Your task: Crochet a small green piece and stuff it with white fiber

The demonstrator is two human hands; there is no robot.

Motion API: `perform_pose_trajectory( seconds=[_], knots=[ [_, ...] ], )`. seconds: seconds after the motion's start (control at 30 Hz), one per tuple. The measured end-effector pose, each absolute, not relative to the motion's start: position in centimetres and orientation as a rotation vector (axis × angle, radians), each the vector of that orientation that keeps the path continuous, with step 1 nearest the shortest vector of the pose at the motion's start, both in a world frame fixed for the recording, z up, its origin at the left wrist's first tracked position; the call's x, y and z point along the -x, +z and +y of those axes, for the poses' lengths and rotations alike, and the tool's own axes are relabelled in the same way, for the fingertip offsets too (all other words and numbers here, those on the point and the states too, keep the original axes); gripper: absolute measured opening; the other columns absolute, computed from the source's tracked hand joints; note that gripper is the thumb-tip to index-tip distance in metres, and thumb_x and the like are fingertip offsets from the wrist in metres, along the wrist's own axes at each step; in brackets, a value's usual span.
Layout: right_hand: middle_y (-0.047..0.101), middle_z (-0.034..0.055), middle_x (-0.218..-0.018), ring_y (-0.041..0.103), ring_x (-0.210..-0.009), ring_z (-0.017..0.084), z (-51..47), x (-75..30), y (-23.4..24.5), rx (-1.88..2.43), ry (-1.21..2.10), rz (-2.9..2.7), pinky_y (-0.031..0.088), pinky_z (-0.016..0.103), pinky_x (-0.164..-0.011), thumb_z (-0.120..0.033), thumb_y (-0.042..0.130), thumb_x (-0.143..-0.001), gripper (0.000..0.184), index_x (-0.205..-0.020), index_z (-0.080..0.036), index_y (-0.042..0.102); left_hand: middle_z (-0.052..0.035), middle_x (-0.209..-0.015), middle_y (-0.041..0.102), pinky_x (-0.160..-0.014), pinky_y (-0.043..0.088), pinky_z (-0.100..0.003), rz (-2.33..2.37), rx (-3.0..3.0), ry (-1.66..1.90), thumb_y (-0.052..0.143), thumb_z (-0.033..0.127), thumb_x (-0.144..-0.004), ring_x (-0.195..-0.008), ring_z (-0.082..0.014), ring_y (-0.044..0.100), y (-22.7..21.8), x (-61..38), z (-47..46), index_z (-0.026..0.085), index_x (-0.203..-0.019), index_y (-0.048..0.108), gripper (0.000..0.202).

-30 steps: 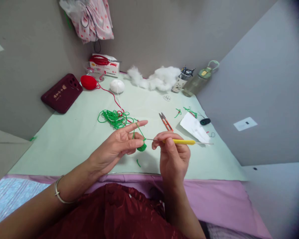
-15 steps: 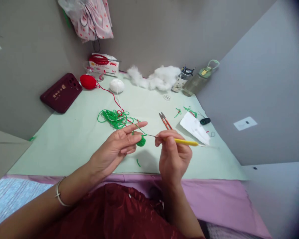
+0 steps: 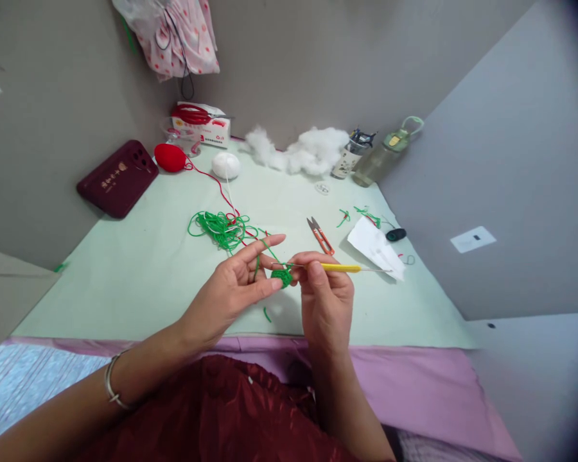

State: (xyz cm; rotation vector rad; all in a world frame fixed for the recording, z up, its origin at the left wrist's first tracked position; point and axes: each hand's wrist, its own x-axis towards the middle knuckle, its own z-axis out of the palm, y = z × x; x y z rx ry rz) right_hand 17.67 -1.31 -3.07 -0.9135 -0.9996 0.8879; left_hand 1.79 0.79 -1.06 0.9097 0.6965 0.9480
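Bare left forearm [image 3: 149,362] slanting in from the left, the person holds the left hand [image 3: 238,276] with its index finger [image 3: 264,244] stretched across toward the right and its thumb [image 3: 257,292] extended below, the other fingers partly hidden between. The right forearm [image 3: 349,401] comes up more steeply, and I can see the right hand [image 3: 326,295] bent into a pen-like pinch, fingertips just beside the left thumb.
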Motion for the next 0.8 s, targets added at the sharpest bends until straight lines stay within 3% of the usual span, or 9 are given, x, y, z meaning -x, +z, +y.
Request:
perform_pose_trajectory(
  seconds=[0.17, 0.4, 0.67, 0.8],
  knots=[
    [0.072, 0.0008, -0.084, 0.061, -0.067, 0.011, -1.4, -17.4, -3.0, 0.863, 0.89, -1.032, 0.05, 0.027, -0.065, -0.029, 0.069, -0.097, 0.014, -0.092, -0.025, 0.081, -0.0002, -0.089, 0.067, -0.062, 0.039, -0.023, 0.692, -0.922, 0.966, 0.084, 0.025, -0.084, -0.069, -0.0102, 0.05, -1.1, -2.1, 0.9, 0.025, -0.137, 0.07, 0.055],
    [0.077, 0.0035, -0.096, 0.07, -0.094, 0.02, -2.4, -16.7, -2.8, 0.981, 0.408, -1.334, 0.057, 0.037, -0.081, -0.018, 0.065, -0.098, 0.023, -0.106, -0.032, 0.081, 0.0022, -0.081, 0.066, -0.053, 0.03, -0.02, 0.71, -0.808, 1.017, 0.086, 0.024, -0.082, -0.062, -0.0073, 0.043, -0.9, -2.8, 0.4, 0.022, -0.13, 0.073, 0.05],
    [0.075, 0.0023, -0.087, 0.068, -0.079, 0.017, -2.0, -16.9, -2.9, 0.957, 0.618, -1.223, 0.056, 0.032, -0.068, -0.025, 0.066, -0.098, 0.014, -0.095, -0.027, 0.08, 0.0044, -0.077, 0.061, -0.051, 0.029, -0.017, 0.673, -0.73, 0.955, 0.09, 0.02, -0.077, -0.058, -0.0047, 0.041, -0.6, -2.7, 0.4, 0.025, -0.135, 0.07, 0.062],
    [0.072, 0.0026, -0.085, 0.063, -0.068, 0.014, -1.7, -17.7, -2.9, 0.913, 0.727, -1.094, 0.053, 0.031, -0.065, -0.029, 0.068, -0.097, 0.014, -0.091, -0.024, 0.08, 0.0036, -0.079, 0.058, -0.049, 0.026, -0.014, 0.599, -0.653, 0.903, 0.088, 0.016, -0.078, -0.055, -0.0019, 0.033, -0.5, -2.0, 1.1, 0.021, -0.13, 0.074, 0.054]
  ],
)
